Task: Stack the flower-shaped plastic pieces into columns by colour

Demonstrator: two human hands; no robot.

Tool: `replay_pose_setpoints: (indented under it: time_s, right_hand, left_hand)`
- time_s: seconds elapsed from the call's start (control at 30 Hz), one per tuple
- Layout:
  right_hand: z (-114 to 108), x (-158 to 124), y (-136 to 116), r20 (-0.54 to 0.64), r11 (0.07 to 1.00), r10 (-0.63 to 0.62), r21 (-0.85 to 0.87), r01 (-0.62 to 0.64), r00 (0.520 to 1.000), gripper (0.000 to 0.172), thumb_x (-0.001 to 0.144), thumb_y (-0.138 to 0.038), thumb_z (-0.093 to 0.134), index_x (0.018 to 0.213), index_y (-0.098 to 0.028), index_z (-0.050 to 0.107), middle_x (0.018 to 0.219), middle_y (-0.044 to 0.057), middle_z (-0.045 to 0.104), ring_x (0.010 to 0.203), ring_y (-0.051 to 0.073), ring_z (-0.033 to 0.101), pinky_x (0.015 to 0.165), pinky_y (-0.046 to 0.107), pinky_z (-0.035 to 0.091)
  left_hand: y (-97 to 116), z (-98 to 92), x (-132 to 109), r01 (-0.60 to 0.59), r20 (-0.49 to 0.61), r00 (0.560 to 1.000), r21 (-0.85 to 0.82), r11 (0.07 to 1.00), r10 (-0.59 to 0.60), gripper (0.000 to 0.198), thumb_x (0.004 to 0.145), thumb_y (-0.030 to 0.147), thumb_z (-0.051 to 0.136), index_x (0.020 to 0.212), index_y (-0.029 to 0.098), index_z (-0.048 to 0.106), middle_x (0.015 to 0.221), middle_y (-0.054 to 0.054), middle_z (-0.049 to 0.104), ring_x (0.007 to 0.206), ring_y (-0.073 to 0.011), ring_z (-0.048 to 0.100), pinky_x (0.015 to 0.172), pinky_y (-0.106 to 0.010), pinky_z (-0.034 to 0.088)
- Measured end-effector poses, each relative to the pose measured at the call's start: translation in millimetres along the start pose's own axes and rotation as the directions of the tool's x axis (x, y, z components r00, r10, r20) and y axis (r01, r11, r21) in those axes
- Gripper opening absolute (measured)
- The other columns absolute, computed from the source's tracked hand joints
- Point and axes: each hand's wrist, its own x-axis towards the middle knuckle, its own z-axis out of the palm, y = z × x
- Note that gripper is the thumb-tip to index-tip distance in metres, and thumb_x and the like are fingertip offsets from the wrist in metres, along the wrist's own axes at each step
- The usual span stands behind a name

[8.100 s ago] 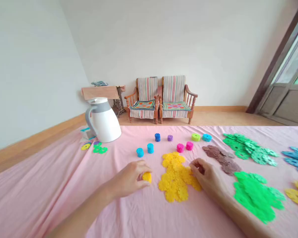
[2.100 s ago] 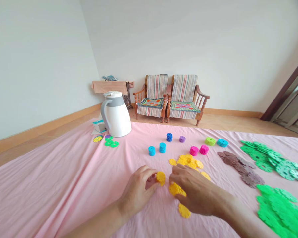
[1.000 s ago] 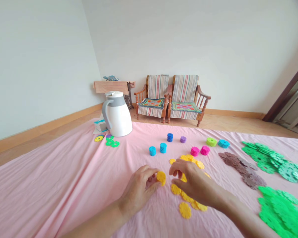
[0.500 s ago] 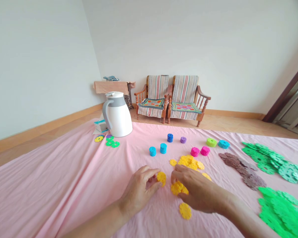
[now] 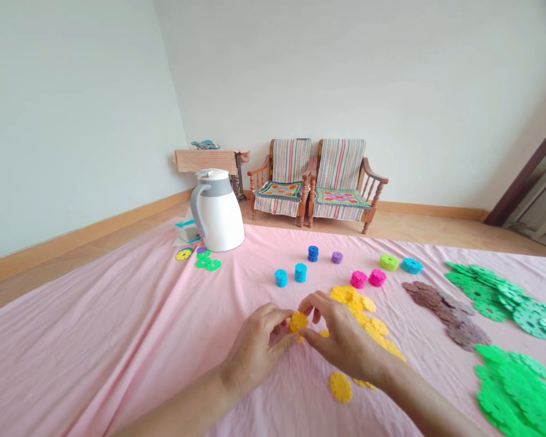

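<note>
Yellow plastic makes up the small stack [image 5: 299, 321] between our hands, over the cloth [image 5: 155, 328]. Our left hand [image 5: 255, 343] pinches it, thumb and fingers nearly together; our right hand [image 5: 346, 340] curls part-open at its right edge, its grip unclear. Loose yellow discs [image 5: 377, 329] lie unstacked around it. Beyond, blue stacks [image 5: 301, 274] and pink stacks [image 5: 358, 280] stand neatly built; brown discs [image 5: 446, 312] and green discs [image 5: 514, 385] lie heaped, unstacked.

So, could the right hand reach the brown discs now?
Probably yes: only low yellow discs lie between the right hand and the brown discs, so the way looks open, though it is busy at the yellow stack in the left hand.
</note>
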Motion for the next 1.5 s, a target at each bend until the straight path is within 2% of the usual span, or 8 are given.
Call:
replay_pose_setpoints:
  time_s: [0.3, 0.43, 0.63, 0.77, 0.97, 1.03, 1.27, 1.5]
  right_hand:
    - [-10, 3, 1, -0.012, 1.0, -0.03, 0.006, 0.03, 0.999, 0.013, 0.079, -0.021, 0.057, 0.092, -0.021, 0.058, 0.087, 0.0, 0.06, 0.077, 0.013, 0.056, 0.066, 0.026, 0.042]
    - [-24, -2, 13, 0.037, 0.991, 0.032, -0.134, -0.027, 0.999, 0.008, 0.077, -0.016, 0.054, 0.082, -0.02, 0.058, 0.078, 0.0, 0.061, 0.071, 0.014, 0.055, 0.064, 0.027, 0.04]
    - [-32, -13, 14, 0.214, 0.94, 0.085, -0.34, -0.007, 0.973, 0.025, 0.065, -0.01, 0.06, 0.089, -0.017, 0.061, 0.094, 0.007, 0.061, 0.088, 0.02, 0.056, 0.077, 0.033, 0.041]
    - [-27, -12, 5, 0.227, 0.91, 0.108, -0.414, -0.004, 0.968, 0.017, 0.068, -0.013, 0.059, 0.084, -0.017, 0.062, 0.092, 0.009, 0.06, 0.088, 0.022, 0.056, 0.077, 0.035, 0.042]
    - [-21, -14, 5, 0.185, 0.871, 0.027, -0.487, 0.067, 0.982, 0.009, 0.07, -0.011, 0.054, 0.077, -0.016, 0.058, 0.088, 0.009, 0.06, 0.084, 0.023, 0.055, 0.072, 0.035, 0.042]
    - [-21, -13, 7, 0.148, 0.89, -0.006, -0.449, 0.072, 0.989, 0.012, 0.07, -0.011, 0.053, 0.08, -0.016, 0.058, 0.089, 0.009, 0.059, 0.085, 0.022, 0.054, 0.073, 0.035, 0.042]
    - [-15, -3, 2, -0.024, 0.989, -0.041, -0.142, 0.037, 0.999, 0.014, 0.079, -0.018, 0.053, 0.092, -0.02, 0.056, 0.086, 0.003, 0.059, 0.081, 0.017, 0.054, 0.074, 0.032, 0.043]
    - [1, -6, -4, -0.069, 0.989, -0.127, -0.084, 0.121, 0.99, 0.018, 0.081, -0.016, 0.054, 0.098, -0.021, 0.059, 0.093, 0.004, 0.062, 0.088, 0.018, 0.055, 0.078, 0.033, 0.043]
  left_hand:
    - [-2, 2.3, 1, 0.015, -0.012, 1.0, -0.011, 1.0, -0.015, 0.021, 0.086, 0.036, 0.06, 0.105, 0.026, 0.064, 0.086, -0.001, 0.057, 0.079, -0.0165, 0.056, 0.07, -0.025, 0.044]
    - [-2, 2.0, 0, 0.029, -0.007, 1.0, 0.002, 1.0, -0.029, 0.018, 0.085, 0.03, 0.061, 0.102, 0.025, 0.065, 0.086, -0.001, 0.057, 0.081, -0.0167, 0.056, 0.071, -0.025, 0.044]
    - [0, 1.2, 1, 0.025, 0.003, 1.0, 0.041, 0.999, -0.025, 0.012, 0.084, 0.023, 0.062, 0.095, 0.024, 0.066, 0.085, -0.001, 0.058, 0.08, -0.0167, 0.056, 0.07, -0.025, 0.043]
    - [0, 0.9, 1, 0.02, 0.002, 1.0, 0.056, 0.998, -0.02, 0.012, 0.083, 0.022, 0.063, 0.094, 0.023, 0.066, 0.084, -0.001, 0.059, 0.08, -0.0171, 0.056, 0.071, -0.026, 0.043]
    - [0, 0.3, 1, 0.017, 0.004, 1.0, 0.069, 0.997, -0.017, 0.01, 0.084, 0.025, 0.062, 0.092, 0.022, 0.066, 0.083, -0.002, 0.058, 0.08, -0.0173, 0.056, 0.071, -0.026, 0.043]
    - [0, 0.2, 1, 0.019, 0.007, 1.0, 0.066, 0.998, -0.019, 0.011, 0.083, 0.024, 0.063, 0.093, 0.022, 0.066, 0.084, -0.002, 0.058, 0.081, -0.0173, 0.056, 0.072, -0.026, 0.043]
    - [1, -0.7, 1, 0.031, 0.012, 0.999, 0.044, 0.999, -0.031, 0.01, 0.082, 0.02, 0.062, 0.091, 0.02, 0.066, 0.086, -0.002, 0.058, 0.082, -0.017, 0.057, 0.073, -0.025, 0.044]
    - [-1, 0.9, 0, 0.024, -0.015, 1.0, 0.051, 0.998, -0.024, 0.01, 0.081, 0.019, 0.062, 0.09, 0.02, 0.065, 0.085, -0.003, 0.058, 0.08, -0.0175, 0.057, 0.071, -0.026, 0.044]
